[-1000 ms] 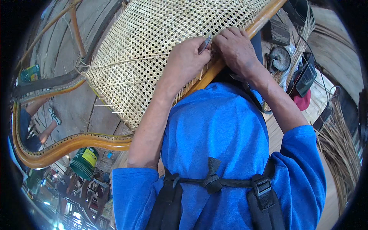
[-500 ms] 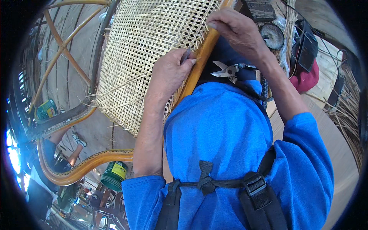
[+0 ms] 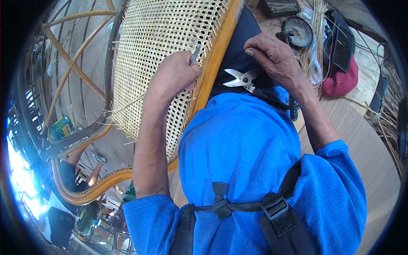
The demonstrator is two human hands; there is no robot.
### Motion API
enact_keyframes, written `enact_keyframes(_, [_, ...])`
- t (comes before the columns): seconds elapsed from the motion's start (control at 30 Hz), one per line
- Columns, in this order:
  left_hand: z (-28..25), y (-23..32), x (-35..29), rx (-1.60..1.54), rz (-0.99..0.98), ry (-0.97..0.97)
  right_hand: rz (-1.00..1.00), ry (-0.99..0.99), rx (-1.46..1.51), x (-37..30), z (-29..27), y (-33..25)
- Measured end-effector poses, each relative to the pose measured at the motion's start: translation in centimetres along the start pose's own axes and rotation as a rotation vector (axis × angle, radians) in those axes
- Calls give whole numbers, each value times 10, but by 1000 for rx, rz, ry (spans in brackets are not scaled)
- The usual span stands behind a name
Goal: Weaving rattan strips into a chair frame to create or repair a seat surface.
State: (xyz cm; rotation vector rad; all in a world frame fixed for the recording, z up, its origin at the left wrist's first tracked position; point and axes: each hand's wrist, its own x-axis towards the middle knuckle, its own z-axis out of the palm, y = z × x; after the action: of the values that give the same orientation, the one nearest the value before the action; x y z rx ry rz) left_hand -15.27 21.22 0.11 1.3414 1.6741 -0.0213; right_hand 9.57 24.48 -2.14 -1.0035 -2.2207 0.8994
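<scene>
A sheet of woven cane webbing (image 3: 163, 32) stretches over a curved wooden frame with a varnished rail (image 3: 211, 61) on its right side. My left hand (image 3: 172, 76) rests over the webbing near the rail, closed around a slim pointed metal tool (image 3: 195, 54) whose tip sticks up past the fingers. Right of the rail, my right hand (image 3: 275, 57) hangs in the air with fingers curled and thumb near the index finger. Whether anything fine sits between them I cannot make out. Below it, pruning shears (image 3: 240, 79) lie with blades apart on the dark cloth by my lap.
Loose cane strips (image 3: 389, 121) are piled at the far right. A dark red cloth bundle (image 3: 341, 80) and a round metal dish (image 3: 298, 32) sit beyond my right hand. Another person's leg (image 3: 95, 172) shows at the lower left, near a green bucket (image 3: 63, 127).
My right hand has left the rail's edge and moved down and right. My left hand has shifted slightly left, still holding the tool. The view has also shifted a little.
</scene>
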Motion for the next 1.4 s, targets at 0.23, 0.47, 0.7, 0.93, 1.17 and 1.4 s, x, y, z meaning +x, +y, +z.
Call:
enact_keyframes(0.23, [-1, 9, 4, 94, -67, -47, 47, -36, 79, -11, 2, 12])
enact_keyframes(0.47, [2, 20, 2, 262, -21, -1, 68, -14, 126, -17, 4, 15])
enact_keyframes(0.7, [2, 25, 4, 434, 65, 63, 100, -22, 163, -15, 5, 18])
enact_keyframes(0.93, [3, 18, 0, 341, 82, 135, 123, -32, 181, -10, 8, 14])
enact_keyframes(1.17, [-20, -21, -36, -42, -68, 309, 122, -42, 90, 0, 7, 6])
enact_keyframes(1.4, [10, -61, -58, 158, -121, 368, -255, -185, -140, 49, 44, -37])
